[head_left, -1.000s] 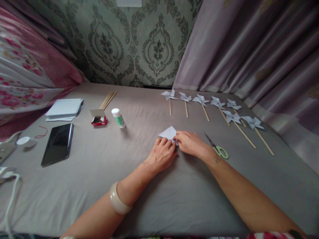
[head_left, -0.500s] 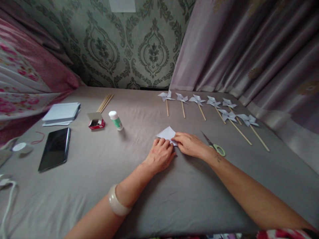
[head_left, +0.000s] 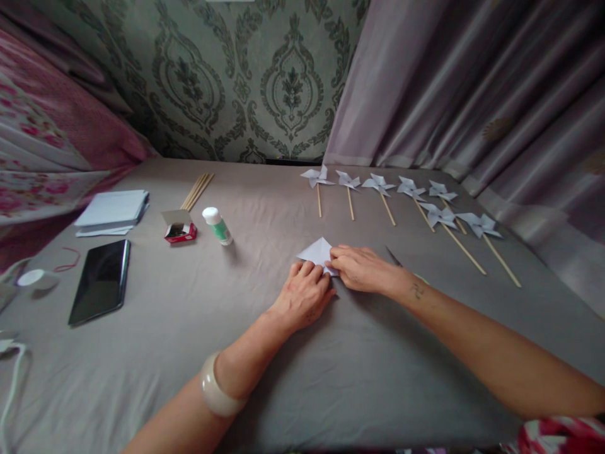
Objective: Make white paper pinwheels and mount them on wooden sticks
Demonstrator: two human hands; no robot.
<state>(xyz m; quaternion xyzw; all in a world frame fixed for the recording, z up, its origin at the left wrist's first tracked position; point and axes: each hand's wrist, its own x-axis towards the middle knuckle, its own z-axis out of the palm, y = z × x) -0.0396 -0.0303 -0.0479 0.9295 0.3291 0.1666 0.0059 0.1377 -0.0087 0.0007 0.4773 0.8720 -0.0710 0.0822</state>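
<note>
A small white piece of paper, with crease lines and a pointed top corner, lies on the grey cloth in front of me. My left hand presses on its lower edge with bent fingers. At the paper's right side, my right hand pinches the edge between thumb and fingers. The fingers of both hands almost meet and hide the paper's lower part. Behind my right wrist lie the scissors; only their dark blade and a sliver of green handle show.
Several paper pinwheels on sticks lie at the back right. To the left are a glue stick, an open red box, wooden sticks, a stack of paper, a black phone and a white cable.
My right forearm has shifted and now covers most of the scissors' green handles. Both hands stay on the paper with little visible movement. The camera view has tilted slightly.
</note>
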